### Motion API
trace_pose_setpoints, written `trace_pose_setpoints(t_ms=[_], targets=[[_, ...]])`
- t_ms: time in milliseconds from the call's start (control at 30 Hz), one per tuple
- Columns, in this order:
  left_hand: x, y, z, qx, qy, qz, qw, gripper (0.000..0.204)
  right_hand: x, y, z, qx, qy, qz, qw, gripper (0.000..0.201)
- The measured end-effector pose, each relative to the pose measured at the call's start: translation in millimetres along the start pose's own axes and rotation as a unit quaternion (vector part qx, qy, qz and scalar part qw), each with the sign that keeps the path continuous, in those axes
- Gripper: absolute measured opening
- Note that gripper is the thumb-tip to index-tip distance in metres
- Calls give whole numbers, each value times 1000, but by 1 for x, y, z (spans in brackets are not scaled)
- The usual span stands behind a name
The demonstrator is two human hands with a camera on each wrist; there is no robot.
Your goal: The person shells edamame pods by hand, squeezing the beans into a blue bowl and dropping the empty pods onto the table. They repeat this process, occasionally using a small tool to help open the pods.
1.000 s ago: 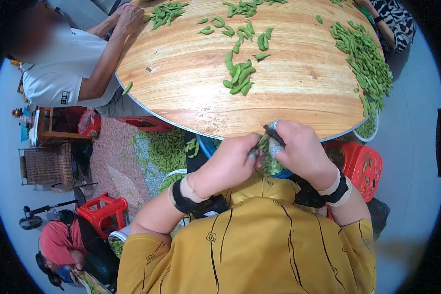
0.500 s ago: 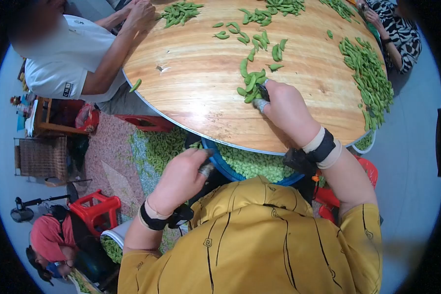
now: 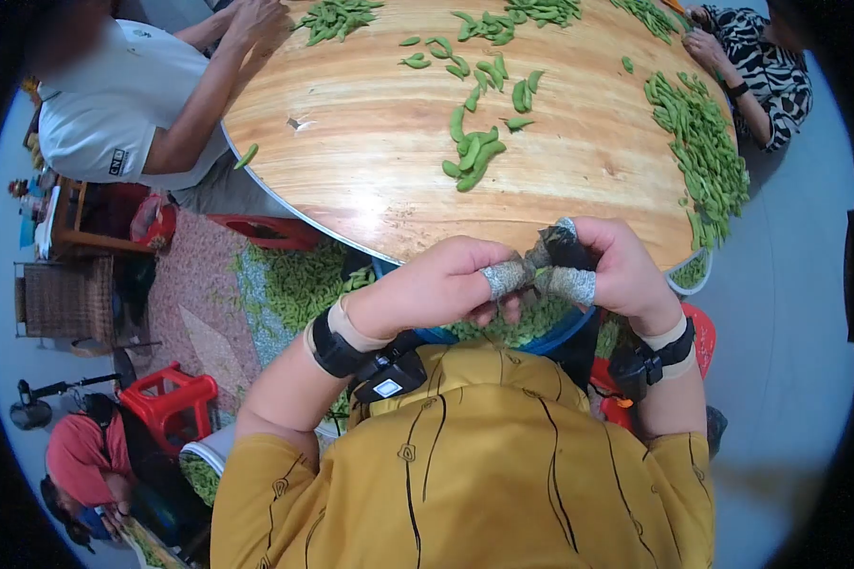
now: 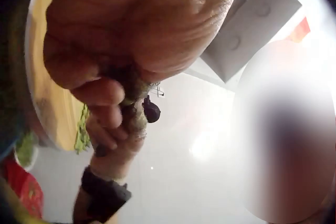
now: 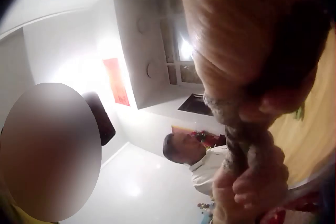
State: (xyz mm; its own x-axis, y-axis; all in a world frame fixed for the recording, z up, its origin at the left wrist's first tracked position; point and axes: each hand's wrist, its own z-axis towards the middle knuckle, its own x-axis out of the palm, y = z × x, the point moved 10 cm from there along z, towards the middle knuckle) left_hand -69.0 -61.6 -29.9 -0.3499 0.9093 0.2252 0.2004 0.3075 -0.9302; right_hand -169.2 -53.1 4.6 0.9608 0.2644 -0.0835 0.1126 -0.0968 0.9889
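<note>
My left hand (image 3: pixel 432 284) and right hand (image 3: pixel 628 270) meet at the table's near edge, fingertips together. Grey tape wraps several fingers, and a dark piece sits at the right fingertips. Both hands pinch a green soybean pod (image 3: pixel 542 272), mostly hidden by the fingers; only a sliver shows. Beneath them, a blue basin (image 3: pixel 567 334) holds shelled green beans (image 3: pixel 512 329). Just beyond, a small cluster of pods (image 3: pixel 474 156) lies on the wooden table (image 3: pixel 351 180). The left wrist view shows curled left fingers (image 4: pixel 105 92) against the taped right ones.
A big heap of pods (image 3: pixel 702 156) lines the table's right side. More small piles (image 3: pixel 340 21) lie at the far side, where two people sit. Red stools (image 3: pixel 171 403) stand on the floor, with pods (image 3: pixel 299 289) spread below at left. Another person crouches at lower left.
Half a second ago the right hand was at the pod cluster and the left hung apart by the basin. The right has come back toward me, and both hands are together again.
</note>
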Motion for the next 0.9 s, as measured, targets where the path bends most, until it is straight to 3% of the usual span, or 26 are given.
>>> trace_pose_setpoints(t_ms=[67,100,133,167,200,267,300,433,467,600,667,700,767,867,900], targets=[[0,2,2,4,-10,-50,999,16,4,-6,-6,76,24,31,996,25],[-2,3,2,11,-23,-101,995,16,7,-5,-7,75,22,36,996,25],[-5,3,2,18,-37,-150,988,16,4,-6,-6,81,-25,46,995,25],[-9,-2,1,34,-66,-141,987,16,-1,-7,-7,87,-72,55,992,25],[-7,-2,1,31,-66,-137,988,16,2,-8,-8,84,-74,59,992,25],[-20,0,-2,40,-163,-97,981,13,7,-10,-12,89,-75,37,993,29],[-17,1,-1,38,-164,-96,981,13,11,-8,-12,71,-65,29,995,33],[-23,-8,-4,98,-241,46,964,13,8,-4,-11,15,-78,-6,997,38],[-25,-12,-6,110,-267,111,951,14,8,-9,-12,34,-75,18,996,39],[-29,-6,-5,94,-295,95,946,13,9,-12,-16,71,-74,72,992,44],[-26,-21,-9,148,-321,231,906,8,9,-14,-16,77,-68,72,992,43],[-26,-22,-10,148,-321,232,906,8,10,-16,-15,85,-62,70,992,42],[-12,-44,-17,215,-317,386,839,9,10,-20,-13,86,-45,79,992,41],[4,-42,-15,219,-266,440,829,12,15,-28,-13,95,-20,123,988,41],[-2,-35,-13,203,-263,383,862,11,18,-31,-13,103,-11,157,982,40]])
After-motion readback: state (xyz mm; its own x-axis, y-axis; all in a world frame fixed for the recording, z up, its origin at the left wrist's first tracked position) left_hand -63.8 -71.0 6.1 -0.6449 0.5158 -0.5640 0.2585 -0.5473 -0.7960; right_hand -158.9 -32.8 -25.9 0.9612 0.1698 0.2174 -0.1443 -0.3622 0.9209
